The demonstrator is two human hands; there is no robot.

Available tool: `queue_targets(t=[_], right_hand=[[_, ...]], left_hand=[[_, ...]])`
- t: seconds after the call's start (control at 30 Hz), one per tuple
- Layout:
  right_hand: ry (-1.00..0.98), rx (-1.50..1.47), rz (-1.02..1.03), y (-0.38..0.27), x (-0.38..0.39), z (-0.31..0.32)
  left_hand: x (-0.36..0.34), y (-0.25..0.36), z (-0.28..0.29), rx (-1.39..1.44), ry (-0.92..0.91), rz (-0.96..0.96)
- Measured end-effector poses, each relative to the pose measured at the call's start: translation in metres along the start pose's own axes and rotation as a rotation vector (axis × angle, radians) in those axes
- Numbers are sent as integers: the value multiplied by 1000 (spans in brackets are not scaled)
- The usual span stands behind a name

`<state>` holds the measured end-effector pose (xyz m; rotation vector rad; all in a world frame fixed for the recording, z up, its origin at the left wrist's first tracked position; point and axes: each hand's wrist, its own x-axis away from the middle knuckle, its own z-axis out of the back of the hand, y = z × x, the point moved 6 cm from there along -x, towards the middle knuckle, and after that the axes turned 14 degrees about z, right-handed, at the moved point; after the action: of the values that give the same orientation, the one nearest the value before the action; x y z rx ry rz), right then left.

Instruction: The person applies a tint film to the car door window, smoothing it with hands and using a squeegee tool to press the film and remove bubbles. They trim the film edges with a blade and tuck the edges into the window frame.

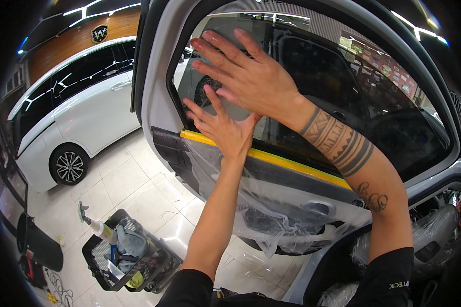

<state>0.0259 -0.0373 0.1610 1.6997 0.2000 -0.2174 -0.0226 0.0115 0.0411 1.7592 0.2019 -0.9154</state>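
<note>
My left hand is spread open against or just before the dark window glass of an open car door, near the lower front corner. My right hand, at the end of a tattooed forearm, is spread open higher on the same pane and partly overlaps the left. Whether each fingertip touches the glass I cannot tell. A yellow strip runs along the pane's lower edge, with clear plastic sheeting draped over the door panel below it.
A white car stands at the left on the tiled floor. At lower left are a mesh basket with cloths and a spray bottle, a dark bin and cables. A plastic-covered seat is at the right.
</note>
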Motion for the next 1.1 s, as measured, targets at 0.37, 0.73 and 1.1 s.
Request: queue_targets(t=[0.37,0.73,1.1], right_hand=[[644,-519,-150,17,26,40],[381,91,-1339,55,383,146],[285,220,-1308,64,433,110]], left_hand=[[4,-14,-16,-103,157,-302],[-3,-9,-10,-84,124,-130],[1,-6,-5,7,94,-239]])
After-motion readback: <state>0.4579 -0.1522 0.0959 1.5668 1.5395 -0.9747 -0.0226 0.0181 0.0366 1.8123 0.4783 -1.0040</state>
